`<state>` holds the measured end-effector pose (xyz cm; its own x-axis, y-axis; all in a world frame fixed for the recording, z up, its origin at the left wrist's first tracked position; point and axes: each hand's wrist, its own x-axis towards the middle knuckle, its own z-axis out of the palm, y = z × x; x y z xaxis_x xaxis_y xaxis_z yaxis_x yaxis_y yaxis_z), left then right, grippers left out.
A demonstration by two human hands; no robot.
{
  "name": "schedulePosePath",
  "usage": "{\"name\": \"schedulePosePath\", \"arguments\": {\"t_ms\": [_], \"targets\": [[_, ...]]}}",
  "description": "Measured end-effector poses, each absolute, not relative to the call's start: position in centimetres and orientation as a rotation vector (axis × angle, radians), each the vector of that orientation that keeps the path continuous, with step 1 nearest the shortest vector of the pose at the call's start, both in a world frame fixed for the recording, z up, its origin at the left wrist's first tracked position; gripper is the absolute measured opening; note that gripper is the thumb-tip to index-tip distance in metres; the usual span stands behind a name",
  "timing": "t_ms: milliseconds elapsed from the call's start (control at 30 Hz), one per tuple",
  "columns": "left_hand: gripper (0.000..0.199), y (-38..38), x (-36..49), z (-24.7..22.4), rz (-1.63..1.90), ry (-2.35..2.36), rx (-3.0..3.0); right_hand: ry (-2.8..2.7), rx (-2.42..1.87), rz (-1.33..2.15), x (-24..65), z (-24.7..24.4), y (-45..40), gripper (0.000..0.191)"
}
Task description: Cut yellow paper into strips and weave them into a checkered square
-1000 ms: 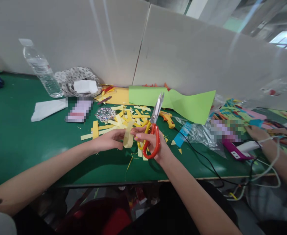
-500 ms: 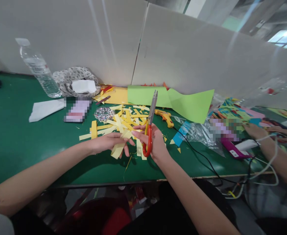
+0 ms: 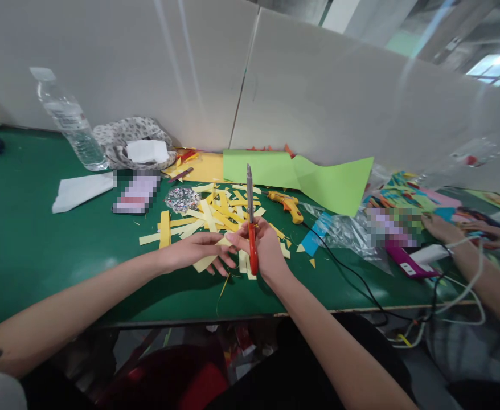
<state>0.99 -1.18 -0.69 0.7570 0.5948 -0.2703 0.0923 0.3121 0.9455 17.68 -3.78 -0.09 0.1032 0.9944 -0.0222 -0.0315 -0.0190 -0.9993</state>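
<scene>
My left hand (image 3: 192, 250) is closed on a pale yellow paper strip (image 3: 204, 263), low over the table. My right hand (image 3: 271, 247) holds red-handled scissors (image 3: 253, 250), their metal blades pointing up and away, seen nearly edge-on. The thumb and fingertips of that hand meet the far end of the strip beside my left fingers. Under and beyond both hands lies a loose heap of yellow and cream paper strips (image 3: 209, 213). A round, speckled, shiny piece (image 3: 182, 200) lies at the heap's left edge.
A yellow glue gun (image 3: 287, 205) with a black cord lies right of the scissors. Green paper sheets (image 3: 262, 168) lean behind. A water bottle (image 3: 70, 122), a patterned pouch (image 3: 117, 136) and a phone (image 3: 136, 192) stand or lie left. Another person's hands (image 3: 442, 228) are at the right.
The scissors have swung leftward and turned edge-on in my right hand. My right fingers have come closer to my left hand, over the end of the strip.
</scene>
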Motion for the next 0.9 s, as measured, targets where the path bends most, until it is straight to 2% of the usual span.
{"name": "schedulePosePath", "arguments": {"t_ms": [333,900], "targets": [[0.024,-0.93,1.1,-0.75,0.482,0.72,1.232,-1.129,-1.244,1.049,17.6,0.31,-3.93,0.045],[0.027,-1.1,1.22,-0.89,0.562,0.744,1.259,-1.124,-1.201,1.06,17.5,0.56,-4.07,0.045]]}}
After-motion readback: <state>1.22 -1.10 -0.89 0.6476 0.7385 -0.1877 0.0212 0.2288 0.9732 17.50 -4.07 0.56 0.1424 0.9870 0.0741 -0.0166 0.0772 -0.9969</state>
